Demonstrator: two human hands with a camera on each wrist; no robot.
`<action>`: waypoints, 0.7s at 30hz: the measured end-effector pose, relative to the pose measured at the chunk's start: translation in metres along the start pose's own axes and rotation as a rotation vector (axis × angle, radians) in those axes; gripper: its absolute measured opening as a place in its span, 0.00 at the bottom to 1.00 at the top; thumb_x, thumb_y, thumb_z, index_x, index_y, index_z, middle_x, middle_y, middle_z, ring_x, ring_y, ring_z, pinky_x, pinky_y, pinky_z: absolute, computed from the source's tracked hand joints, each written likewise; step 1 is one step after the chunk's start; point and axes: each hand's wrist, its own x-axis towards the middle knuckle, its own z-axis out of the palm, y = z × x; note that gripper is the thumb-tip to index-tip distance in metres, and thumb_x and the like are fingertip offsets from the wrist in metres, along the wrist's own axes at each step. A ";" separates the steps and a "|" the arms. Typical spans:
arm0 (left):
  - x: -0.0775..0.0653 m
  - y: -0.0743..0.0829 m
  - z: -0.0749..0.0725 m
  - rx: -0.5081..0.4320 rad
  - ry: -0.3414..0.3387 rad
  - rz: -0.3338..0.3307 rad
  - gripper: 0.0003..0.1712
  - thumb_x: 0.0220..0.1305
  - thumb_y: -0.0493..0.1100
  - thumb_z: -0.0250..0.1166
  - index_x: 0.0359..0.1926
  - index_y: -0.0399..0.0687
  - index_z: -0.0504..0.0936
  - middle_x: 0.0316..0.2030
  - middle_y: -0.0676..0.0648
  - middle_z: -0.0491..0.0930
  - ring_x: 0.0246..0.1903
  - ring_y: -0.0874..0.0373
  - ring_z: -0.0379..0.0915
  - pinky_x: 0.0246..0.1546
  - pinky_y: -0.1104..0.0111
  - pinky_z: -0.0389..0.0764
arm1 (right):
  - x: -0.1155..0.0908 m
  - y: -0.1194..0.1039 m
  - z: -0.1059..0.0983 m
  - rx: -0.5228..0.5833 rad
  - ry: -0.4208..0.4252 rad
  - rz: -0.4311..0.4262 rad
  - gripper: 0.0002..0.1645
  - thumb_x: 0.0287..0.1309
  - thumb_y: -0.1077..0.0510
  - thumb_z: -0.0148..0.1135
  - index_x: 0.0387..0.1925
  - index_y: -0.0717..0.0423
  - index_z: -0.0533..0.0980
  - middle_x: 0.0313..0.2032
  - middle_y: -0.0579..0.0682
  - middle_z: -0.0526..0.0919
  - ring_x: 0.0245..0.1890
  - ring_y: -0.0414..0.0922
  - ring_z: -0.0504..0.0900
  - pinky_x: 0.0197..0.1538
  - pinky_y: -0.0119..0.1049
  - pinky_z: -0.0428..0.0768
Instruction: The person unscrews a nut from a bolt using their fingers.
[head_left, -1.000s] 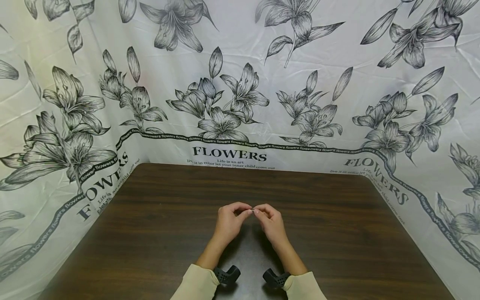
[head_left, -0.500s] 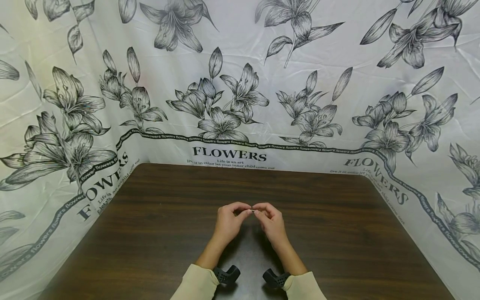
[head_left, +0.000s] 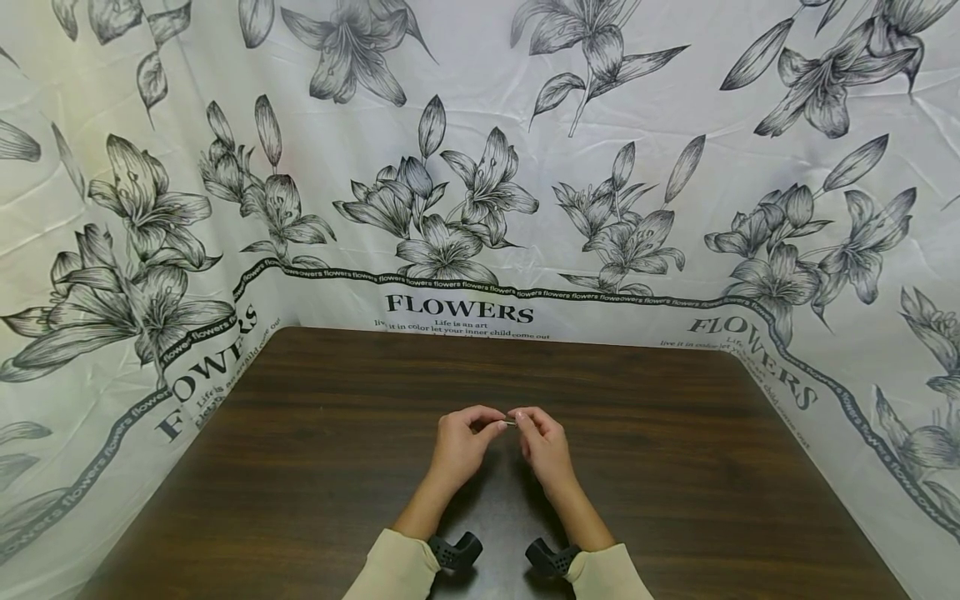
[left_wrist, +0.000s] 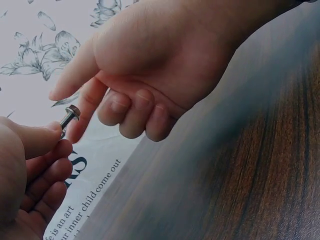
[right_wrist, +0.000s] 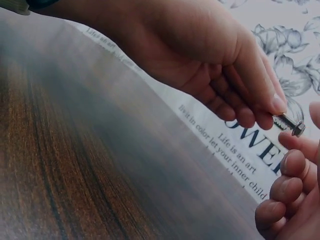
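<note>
A small metal flange bolt [left_wrist: 66,116] with a hex head and threaded shank is held in the air between the hands. My right hand [right_wrist: 215,65] pinches the shank end between thumb and index finger, its other fingers loosely bent. In the right wrist view the bolt [right_wrist: 291,123] points its head at my left hand [right_wrist: 295,185]. My left hand [left_wrist: 160,65] has thumb and index finger stretched out on either side of the head, with a gap showing. Its other fingers are curled in. From the head view, both hands meet mid-table, and the bolt [head_left: 510,422] is a thin glint.
A dark wood-grain table [head_left: 337,467] lies under the hands. White cloth [head_left: 630,108] with black flower prints and lettering hangs around its far and side edges. Black devices, one on the left wrist [head_left: 457,550] and one on the right [head_left: 551,557], sit below pale sleeves.
My right thumb and fingertips have shifted slightly upward in the head view, and more of the bolt shows between the hands. The left hand has moved a little to the right.
</note>
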 end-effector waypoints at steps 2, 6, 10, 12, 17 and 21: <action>0.000 0.000 0.000 -0.003 0.001 0.002 0.03 0.56 0.39 0.73 0.32 0.48 0.88 0.27 0.57 0.84 0.27 0.63 0.77 0.29 0.69 0.77 | 0.000 0.000 0.000 -0.019 0.011 0.032 0.16 0.72 0.61 0.51 0.40 0.72 0.77 0.11 0.47 0.65 0.10 0.36 0.61 0.16 0.27 0.60; -0.001 0.000 0.000 -0.006 -0.004 0.009 0.03 0.56 0.39 0.73 0.33 0.47 0.88 0.28 0.57 0.84 0.27 0.63 0.77 0.29 0.69 0.77 | -0.001 -0.002 0.001 -0.088 0.020 0.099 0.23 0.73 0.56 0.50 0.34 0.76 0.75 0.10 0.45 0.65 0.09 0.34 0.60 0.16 0.27 0.58; -0.001 0.000 0.001 -0.001 -0.004 0.011 0.03 0.56 0.38 0.73 0.33 0.46 0.88 0.28 0.57 0.84 0.27 0.62 0.78 0.28 0.69 0.77 | -0.002 -0.004 0.002 -0.116 -0.002 0.126 0.28 0.74 0.54 0.48 0.30 0.79 0.74 0.09 0.44 0.64 0.08 0.33 0.59 0.16 0.27 0.59; -0.001 0.000 0.001 0.002 -0.005 0.006 0.03 0.56 0.37 0.73 0.33 0.46 0.88 0.27 0.57 0.84 0.27 0.61 0.77 0.28 0.69 0.77 | -0.003 -0.004 0.002 -0.106 -0.016 0.120 0.29 0.74 0.54 0.47 0.28 0.79 0.74 0.09 0.44 0.64 0.08 0.33 0.58 0.16 0.27 0.59; -0.001 0.001 0.000 0.000 -0.002 0.000 0.03 0.56 0.38 0.73 0.33 0.45 0.88 0.27 0.57 0.84 0.27 0.62 0.77 0.28 0.69 0.77 | -0.003 -0.003 0.003 -0.072 -0.035 0.085 0.27 0.73 0.56 0.49 0.26 0.79 0.72 0.09 0.42 0.63 0.08 0.33 0.57 0.15 0.27 0.58; -0.001 0.001 -0.002 -0.002 0.002 -0.003 0.02 0.56 0.38 0.73 0.33 0.47 0.88 0.27 0.57 0.84 0.27 0.62 0.77 0.28 0.69 0.77 | -0.002 -0.002 0.004 -0.054 -0.023 0.050 0.22 0.71 0.60 0.52 0.27 0.77 0.73 0.09 0.42 0.63 0.09 0.34 0.58 0.16 0.27 0.58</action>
